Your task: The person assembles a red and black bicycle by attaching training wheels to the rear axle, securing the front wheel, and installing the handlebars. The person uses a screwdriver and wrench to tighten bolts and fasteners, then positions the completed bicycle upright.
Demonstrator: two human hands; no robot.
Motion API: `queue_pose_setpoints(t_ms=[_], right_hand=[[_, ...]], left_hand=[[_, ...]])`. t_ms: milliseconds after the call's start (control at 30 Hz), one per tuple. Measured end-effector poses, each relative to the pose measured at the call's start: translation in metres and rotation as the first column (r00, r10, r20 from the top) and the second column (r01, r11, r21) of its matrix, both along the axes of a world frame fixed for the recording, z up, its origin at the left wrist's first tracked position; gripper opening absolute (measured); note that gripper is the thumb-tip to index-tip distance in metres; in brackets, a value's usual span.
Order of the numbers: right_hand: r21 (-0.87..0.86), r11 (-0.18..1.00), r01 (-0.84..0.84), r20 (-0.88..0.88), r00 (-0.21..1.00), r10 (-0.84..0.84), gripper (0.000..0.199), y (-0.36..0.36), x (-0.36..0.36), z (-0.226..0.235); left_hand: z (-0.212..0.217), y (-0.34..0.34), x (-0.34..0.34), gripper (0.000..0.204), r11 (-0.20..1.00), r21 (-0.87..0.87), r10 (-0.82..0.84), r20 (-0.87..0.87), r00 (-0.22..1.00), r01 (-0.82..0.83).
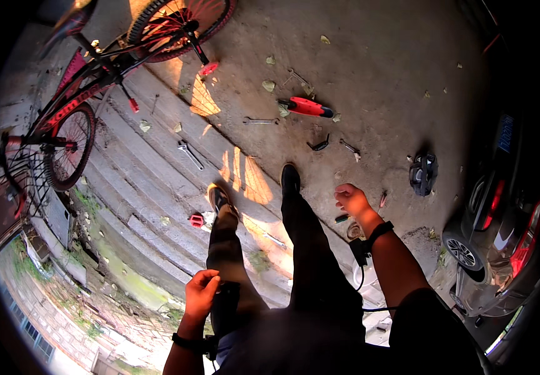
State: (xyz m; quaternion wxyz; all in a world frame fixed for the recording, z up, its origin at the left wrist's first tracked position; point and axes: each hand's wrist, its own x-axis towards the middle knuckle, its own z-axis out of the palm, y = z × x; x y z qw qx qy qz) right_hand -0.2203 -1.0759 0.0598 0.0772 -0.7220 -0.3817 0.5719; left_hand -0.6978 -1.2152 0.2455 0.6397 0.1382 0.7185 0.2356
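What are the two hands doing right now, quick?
Left hand: loosely curled beside the left leg, holding nothing visible.
Right hand: closed in a fist above the ground; contents cannot be told.

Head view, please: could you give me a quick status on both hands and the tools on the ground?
Left hand empty, fingers curled by thigh. Right hand loosely closed, nothing visibly held. Nearest: small green-tipped tool on concrete. Red-handled tool and wrenches lie ahead, untouched.

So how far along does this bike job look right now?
Some way in, by the look of it: the red bicycle lies on the concrete, with wrenches, a red-handled tool and a black toothed part spread about. In hand: nothing visible; the left hand rests on the thigh, the right hand is loosely curled. The scattered parts and tools remain on the ground.
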Motion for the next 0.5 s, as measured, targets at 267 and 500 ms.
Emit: queue_pose_setpoints(t_ms=[267,500], right_hand=[[-0.152,0.812,0.564,0.186,0.823,-0.537,0.054,0.086,-0.005,-0.205],[-0.075,0.685,0.725,0.239,0.68,-0.693,0.065,0.113,0.014,-0.362]], left_hand=[[-0.138,0.111,-0.04,0.01,0.651,0.009,-0.539,-0.699,0.471,0.759],[-0.17,0.154,-0.056,0.01,0.747,-0.051,-0.563,-0.577,0.591,0.663]])
